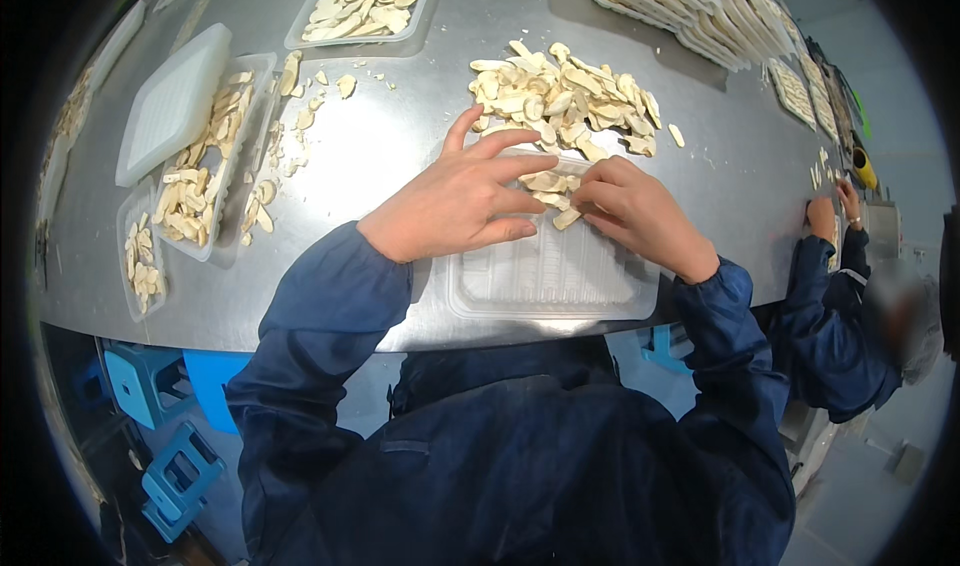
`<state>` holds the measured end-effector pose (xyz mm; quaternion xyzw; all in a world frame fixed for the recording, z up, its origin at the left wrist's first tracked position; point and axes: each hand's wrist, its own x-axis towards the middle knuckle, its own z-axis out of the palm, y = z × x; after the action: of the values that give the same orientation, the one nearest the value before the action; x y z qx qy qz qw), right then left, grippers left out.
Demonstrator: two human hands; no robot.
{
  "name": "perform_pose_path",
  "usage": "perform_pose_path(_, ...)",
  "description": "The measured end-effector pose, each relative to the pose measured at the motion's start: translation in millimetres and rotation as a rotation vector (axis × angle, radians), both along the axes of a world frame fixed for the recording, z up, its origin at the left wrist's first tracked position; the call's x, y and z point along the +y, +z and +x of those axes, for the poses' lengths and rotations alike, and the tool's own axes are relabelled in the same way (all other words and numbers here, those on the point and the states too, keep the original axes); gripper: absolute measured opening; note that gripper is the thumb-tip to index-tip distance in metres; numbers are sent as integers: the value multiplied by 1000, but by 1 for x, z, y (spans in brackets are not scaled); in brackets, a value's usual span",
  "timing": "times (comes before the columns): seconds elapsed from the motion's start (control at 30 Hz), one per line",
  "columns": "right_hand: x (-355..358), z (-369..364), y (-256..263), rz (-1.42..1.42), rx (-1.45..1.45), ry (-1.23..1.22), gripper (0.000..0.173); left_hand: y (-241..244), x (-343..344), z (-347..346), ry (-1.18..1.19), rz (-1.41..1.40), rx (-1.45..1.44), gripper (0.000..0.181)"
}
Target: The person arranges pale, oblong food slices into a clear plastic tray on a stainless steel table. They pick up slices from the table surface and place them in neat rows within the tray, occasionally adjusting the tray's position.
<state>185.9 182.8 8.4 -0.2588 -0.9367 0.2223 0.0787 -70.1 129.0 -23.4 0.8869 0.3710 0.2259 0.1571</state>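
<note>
A clear plastic tray [555, 288] lies before me near the table's front edge. Pale mushroom slices [546, 183] line part of its far side, while its near part shows bare ribbed plastic. My left hand [469, 194] hovers palm down over the tray's left side, fingers spread and nothing visible in them. At the tray's right, my right hand [637, 209] has its fingertips closed on a mushroom slice [567, 218]; the hand partly hides the slices there. Just beyond the tray is a loose heap of mushroom slices [574, 93].
On the steel table [360, 168], a filled tray [364, 7] stands at the back. Trays of slices [187, 198] and an upturned tray [176, 104] are at left, with scattered pieces. Stacked trays [690, 10] rise back right. Another person's hands [832, 209] work at far right.
</note>
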Motion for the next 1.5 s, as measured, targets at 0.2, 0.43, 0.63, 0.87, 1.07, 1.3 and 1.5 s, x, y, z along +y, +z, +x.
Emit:
perform_pose_path(0.2, -2, 7, 2, 7, 1, -34, 18, -3, -2, 3, 0, 25, 16, 25)
perform_pose_path(0.43, -5, -2, -1, 49, -24, -36, 17, -3, -1, 3, 31, 49, 37, 28)
perform_pose_path(0.63, 7, 10, 4, 168, 86, -159, 16, 1, -2, 2, 37, 33, 44, 30)
perform_pose_path(0.87, 55, 53, -7, 233, -97, -537, 19, 1, -1, 1, 35, 95, 4, 29)
perform_pose_path(1.07, 55, 56, -18, 159, -112, -605, 18, 1, 7, -8, 135, 150, 2, 29)
perform_pose_path(1.3, 32, 56, 4, 63, -27, -630, 12, -1, 9, -15, 183, 54, 14, 40)
perform_pose_path(1.5, 40, 66, -1, 88, -33, -510, 18, -3, 10, -14, 196, 116, -27, 33)
